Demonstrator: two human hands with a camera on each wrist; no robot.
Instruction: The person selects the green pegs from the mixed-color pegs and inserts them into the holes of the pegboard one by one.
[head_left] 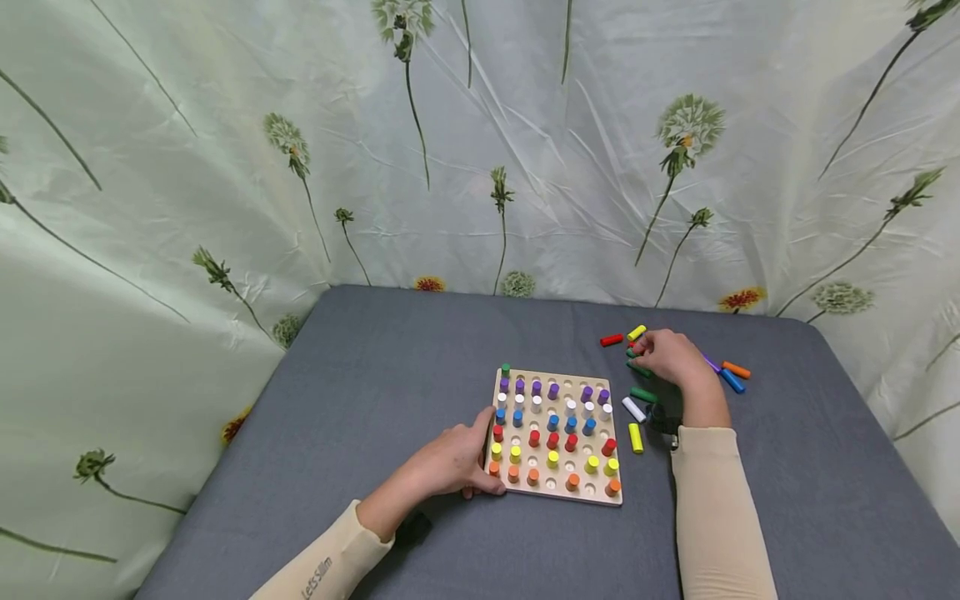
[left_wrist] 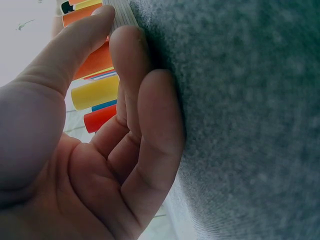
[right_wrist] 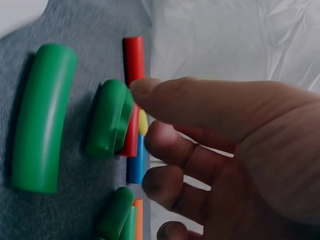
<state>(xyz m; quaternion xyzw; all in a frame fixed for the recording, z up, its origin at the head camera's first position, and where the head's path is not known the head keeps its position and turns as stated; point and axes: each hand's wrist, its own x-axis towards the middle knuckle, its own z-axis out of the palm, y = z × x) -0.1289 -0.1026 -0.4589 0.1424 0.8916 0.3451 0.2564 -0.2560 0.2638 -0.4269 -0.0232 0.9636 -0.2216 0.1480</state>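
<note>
At the left side of a wooden pegboard (head_left: 558, 494), my left hand (head_left: 447, 460) holds its edge, thumb at the near corner and fingers along the side. Rows of coloured pegs stand in the board, with some holes bare. In the left wrist view a yellow peg (left_wrist: 95, 92) and a red peg (left_wrist: 101, 118) show past the curled fingers. My right hand (head_left: 672, 358) is over the loose pegs right of the board. The right wrist view has its thumb tip overlapping a green peg (right_wrist: 106, 120), the fingertips apart, nothing visibly pinched.
Loose pegs lie on the grey cloth-covered table (head_left: 405, 367): red (head_left: 611, 340), yellow (head_left: 636, 438), white (head_left: 633, 409), blue (head_left: 732, 381) and orange (head_left: 737, 369). A larger-looking green peg (right_wrist: 42, 120) lies closest to the right wrist camera. A flowered curtain (head_left: 465, 233) hangs behind the table.
</note>
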